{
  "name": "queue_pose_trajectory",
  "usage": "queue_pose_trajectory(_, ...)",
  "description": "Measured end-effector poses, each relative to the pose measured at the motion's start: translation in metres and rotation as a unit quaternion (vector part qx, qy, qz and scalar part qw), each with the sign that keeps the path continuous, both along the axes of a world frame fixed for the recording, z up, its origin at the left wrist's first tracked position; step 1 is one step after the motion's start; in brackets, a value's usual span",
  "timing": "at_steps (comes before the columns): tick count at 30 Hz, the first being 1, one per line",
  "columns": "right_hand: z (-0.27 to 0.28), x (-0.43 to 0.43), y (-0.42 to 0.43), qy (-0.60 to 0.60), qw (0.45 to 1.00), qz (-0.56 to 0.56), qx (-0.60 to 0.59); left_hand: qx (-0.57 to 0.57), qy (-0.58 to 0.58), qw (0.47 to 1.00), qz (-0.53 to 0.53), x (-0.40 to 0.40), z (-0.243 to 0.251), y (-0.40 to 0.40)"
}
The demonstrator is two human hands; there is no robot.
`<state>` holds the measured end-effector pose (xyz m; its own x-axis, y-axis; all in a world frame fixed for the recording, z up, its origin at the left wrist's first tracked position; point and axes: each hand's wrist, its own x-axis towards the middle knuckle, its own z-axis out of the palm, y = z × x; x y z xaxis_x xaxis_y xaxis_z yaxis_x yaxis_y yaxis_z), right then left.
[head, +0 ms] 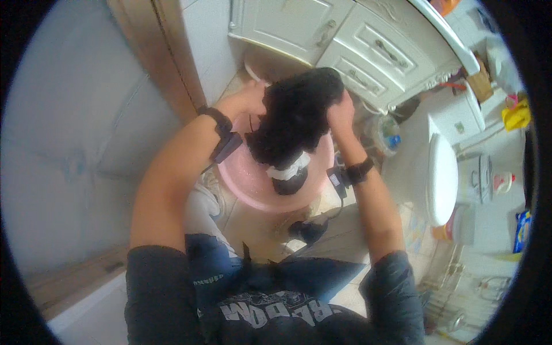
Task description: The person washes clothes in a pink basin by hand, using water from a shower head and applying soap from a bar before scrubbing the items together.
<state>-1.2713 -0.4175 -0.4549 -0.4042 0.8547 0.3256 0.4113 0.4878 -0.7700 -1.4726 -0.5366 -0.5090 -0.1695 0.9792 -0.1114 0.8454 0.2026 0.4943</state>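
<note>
A bunched black cloth (297, 112) is held up between my two hands over a pink plastic basin (241, 189) on the floor. My left hand (252, 99) grips its left edge, and my right hand (341, 113) grips the right side. Beneath the cloth, a white piece of fabric (286, 168) and a dark piece (290, 183) show in the basin. Whether these are joined to the black cloth I cannot tell. Some of the basin's far side is hidden behind the cloth. My fingertips are partly covered by its folds.
White cabinets with drawers (366, 60) stand beyond the basin. To the right are a toilet with a white seat lid (443, 179) and a clear container (385, 133). A wooden door frame (172, 56) rises at the left. My knees flank the basin's near side.
</note>
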Motion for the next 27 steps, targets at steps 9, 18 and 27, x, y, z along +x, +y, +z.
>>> queue_pose_trajectory(9, 0.006, -0.026, 0.003, 0.018, 0.984, -0.073, -0.162, 0.179, -0.353, 0.918, -0.003, 0.104, 0.016, 0.027)
queue_pose_trajectory(18, 0.004, -0.004, 0.016, 0.179, 0.857, 0.103, -0.472, 0.204, -0.256, 0.942, 0.077, 0.084, -0.028, 0.033)
queue_pose_trajectory(27, -0.002, 0.0, 0.027, 0.359, 0.709, 0.169, -0.583, 0.183, -0.331, 0.915, 0.142, 0.049, 0.011, 0.019)
